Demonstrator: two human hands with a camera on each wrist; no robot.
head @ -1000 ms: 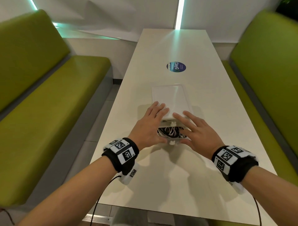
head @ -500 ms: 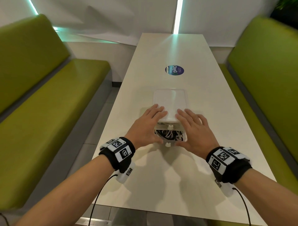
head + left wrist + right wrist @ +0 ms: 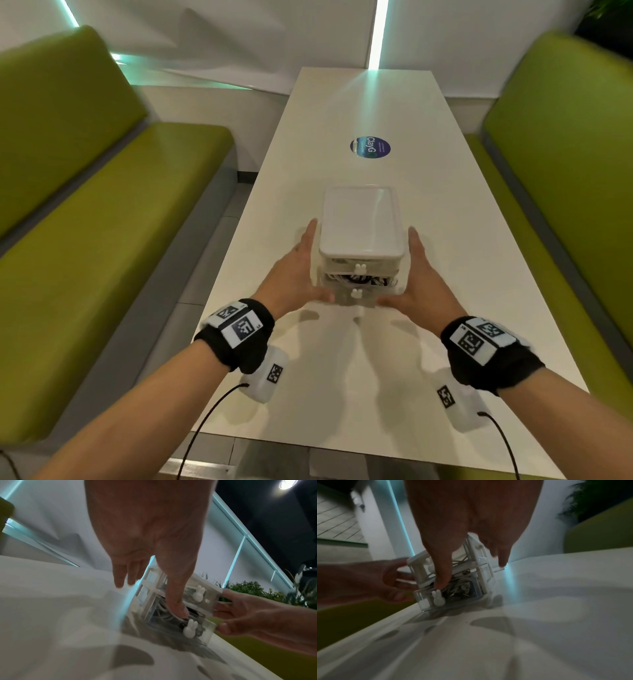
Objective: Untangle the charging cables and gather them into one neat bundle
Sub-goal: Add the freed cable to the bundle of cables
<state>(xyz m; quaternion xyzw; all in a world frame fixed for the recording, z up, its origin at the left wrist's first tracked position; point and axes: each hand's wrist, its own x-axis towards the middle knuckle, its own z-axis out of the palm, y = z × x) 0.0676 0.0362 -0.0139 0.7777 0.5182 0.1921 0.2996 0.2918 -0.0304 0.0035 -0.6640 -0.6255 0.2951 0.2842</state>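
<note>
A small clear drawer box (image 3: 360, 222) with a white top stands mid-table. Each of its two drawers has a white bunny knob (image 3: 189, 628). The lower drawer sticks out a little, and tangled white and black charging cables (image 3: 349, 279) lie inside it. My left hand (image 3: 301, 270) grips the box's left side, fingers along the wall, thumb (image 3: 176, 608) on the lower drawer's front edge. My right hand (image 3: 421, 274) grips the right side the same way. In the right wrist view the cables (image 3: 460, 589) show through the clear drawer front.
The long white table (image 3: 342, 377) carries a round blue sticker (image 3: 370, 147) beyond the box. Green benches run along the left (image 3: 102, 240) and the right (image 3: 565, 171). Black leads hang from my wrist cameras over the table's near edge.
Both hands have slid off the top of the box and down to its sides, thumbs now at the lower drawer's front. The box stays in about the same place.
</note>
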